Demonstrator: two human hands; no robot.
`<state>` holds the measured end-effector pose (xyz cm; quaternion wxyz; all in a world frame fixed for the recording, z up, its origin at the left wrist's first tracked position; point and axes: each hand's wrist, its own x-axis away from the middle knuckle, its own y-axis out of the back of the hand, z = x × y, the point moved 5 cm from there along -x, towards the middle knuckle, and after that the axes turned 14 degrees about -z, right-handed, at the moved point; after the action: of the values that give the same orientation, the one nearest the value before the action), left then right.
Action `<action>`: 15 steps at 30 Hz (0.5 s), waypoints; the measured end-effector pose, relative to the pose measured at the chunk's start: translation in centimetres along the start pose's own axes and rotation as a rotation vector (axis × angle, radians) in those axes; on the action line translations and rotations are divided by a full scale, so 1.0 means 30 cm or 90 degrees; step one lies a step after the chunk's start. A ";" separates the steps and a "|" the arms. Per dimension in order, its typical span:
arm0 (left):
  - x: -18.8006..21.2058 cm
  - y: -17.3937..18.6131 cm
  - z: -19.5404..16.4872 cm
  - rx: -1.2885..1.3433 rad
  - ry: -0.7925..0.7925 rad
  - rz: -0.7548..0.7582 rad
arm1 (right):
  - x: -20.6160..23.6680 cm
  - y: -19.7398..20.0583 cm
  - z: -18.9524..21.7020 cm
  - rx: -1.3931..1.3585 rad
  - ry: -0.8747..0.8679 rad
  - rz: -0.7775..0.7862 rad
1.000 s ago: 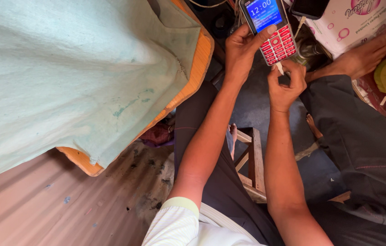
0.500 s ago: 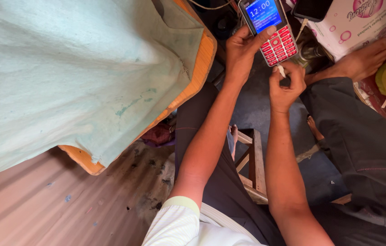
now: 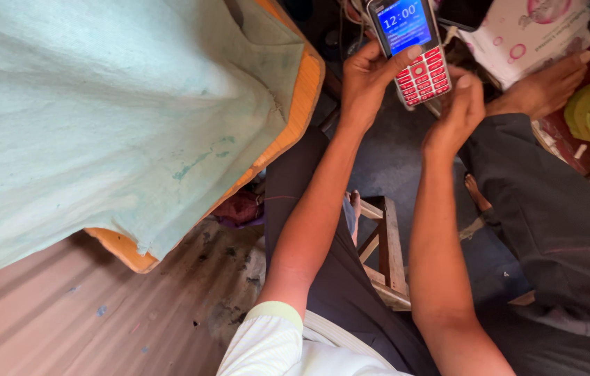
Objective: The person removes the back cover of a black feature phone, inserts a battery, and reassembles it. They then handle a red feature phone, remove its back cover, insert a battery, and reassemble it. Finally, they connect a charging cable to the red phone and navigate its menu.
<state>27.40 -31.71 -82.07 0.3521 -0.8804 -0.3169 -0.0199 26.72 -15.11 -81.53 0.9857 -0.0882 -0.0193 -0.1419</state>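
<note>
Barely shifted, my left hand (image 3: 368,80) still grips the lit keypad phone (image 3: 413,49) at upper right, right fingers (image 3: 463,94) curled against its lower edge.

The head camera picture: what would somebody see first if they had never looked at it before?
First the small keypad phone at the top, its blue screen lit above red keys. The left hand holds it and the right hand touches its lower end. Next comes the big pale green cloth filling the left side, draped over an orange-edged board.
</note>
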 end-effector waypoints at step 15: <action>0.457 -0.394 -0.528 0.003 -0.012 0.183 | 0.197 -0.059 0.751 -0.276 0.028 0.143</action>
<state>34.56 -27.76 -59.47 0.3505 -0.9161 -0.1906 0.0396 31.58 -14.37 -58.69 0.9536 -0.2962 0.0428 -0.0341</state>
